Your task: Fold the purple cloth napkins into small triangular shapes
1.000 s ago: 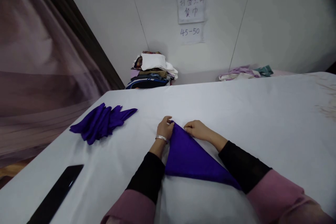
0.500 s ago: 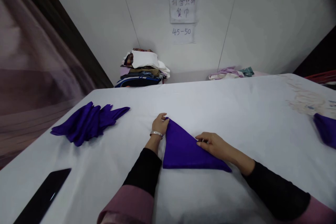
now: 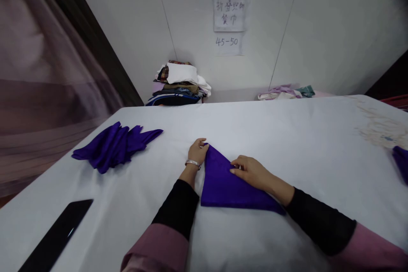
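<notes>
A purple cloth napkin (image 3: pixel 229 189) lies folded into a triangle on the white-covered table. Its peak points away from me and its longest side slants down to the right. My left hand (image 3: pixel 198 151), with a silver bracelet at the wrist, pinches the peak between thumb and fingers. Along the slanted edge, my right hand (image 3: pixel 250 171) has thumb and forefinger closed on the cloth about a third of the way down from the peak. The lower right corner of the napkin passes partly under my right wrist.
A crumpled heap of purple napkins (image 3: pixel 114 146) lies at the left, above a dark flat phone-like slab (image 3: pixel 59 236). Another purple cloth (image 3: pixel 401 163) shows at the right edge. Beyond the tablecloth (image 3: pixel 239 123), piled clothes (image 3: pixel 178 87) rest by a wall with a handwritten sign (image 3: pixel 230 12).
My right hand has slid up and left along the slanted edge, nearer my left hand. The left hand keeps its pinch on the peak. The whole view has shifted slightly.
</notes>
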A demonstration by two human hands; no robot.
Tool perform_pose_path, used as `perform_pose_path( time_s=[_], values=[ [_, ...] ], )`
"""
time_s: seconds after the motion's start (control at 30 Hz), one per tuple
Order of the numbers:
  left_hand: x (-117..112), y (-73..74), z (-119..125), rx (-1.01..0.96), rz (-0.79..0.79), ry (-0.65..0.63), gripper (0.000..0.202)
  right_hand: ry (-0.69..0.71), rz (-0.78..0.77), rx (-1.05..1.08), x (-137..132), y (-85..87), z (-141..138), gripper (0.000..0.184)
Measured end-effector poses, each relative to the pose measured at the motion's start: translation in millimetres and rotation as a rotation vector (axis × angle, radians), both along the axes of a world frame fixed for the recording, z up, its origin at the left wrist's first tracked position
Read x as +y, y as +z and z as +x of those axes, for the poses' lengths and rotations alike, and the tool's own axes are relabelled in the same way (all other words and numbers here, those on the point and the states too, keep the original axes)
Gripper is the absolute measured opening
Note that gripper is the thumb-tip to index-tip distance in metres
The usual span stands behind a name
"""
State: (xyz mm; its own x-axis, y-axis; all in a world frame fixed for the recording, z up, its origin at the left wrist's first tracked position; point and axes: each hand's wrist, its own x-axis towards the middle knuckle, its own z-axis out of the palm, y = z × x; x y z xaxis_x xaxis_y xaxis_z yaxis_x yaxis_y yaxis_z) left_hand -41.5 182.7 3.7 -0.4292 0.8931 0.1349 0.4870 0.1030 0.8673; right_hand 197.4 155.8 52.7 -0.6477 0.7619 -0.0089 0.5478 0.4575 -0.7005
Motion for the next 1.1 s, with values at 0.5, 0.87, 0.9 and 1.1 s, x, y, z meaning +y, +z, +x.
perform_pose_path(
  time_s=[0.5, 0.87, 0.9, 1.1],
  values=[
    [0.4, -0.6, 1.1, -0.031, 0.010, -0.007, 0.025, -0.112, 0.071, -0.105, 6.1, -10.9, -10.6, 0.008],
    [1.2, -1.0, 1.7, -0.044, 0.048, -0.002, 0.024, -0.112, -0.026, 0.019, 9.3, -13.7, -18.3, 0.018],
    [1.6, -1.4, 1.7, -0.041, 0.049, -0.001, 0.024, -0.102, -0.022, 0.035, 9.1, -14.6, -18.6, 0.017],
    [1.5, 0.1, 1.9, 0.012, 0.025, -0.003, 0.025, -0.058, -0.072, 0.053, 7.3, -15.2, -18.2, 0.023]
  ],
)
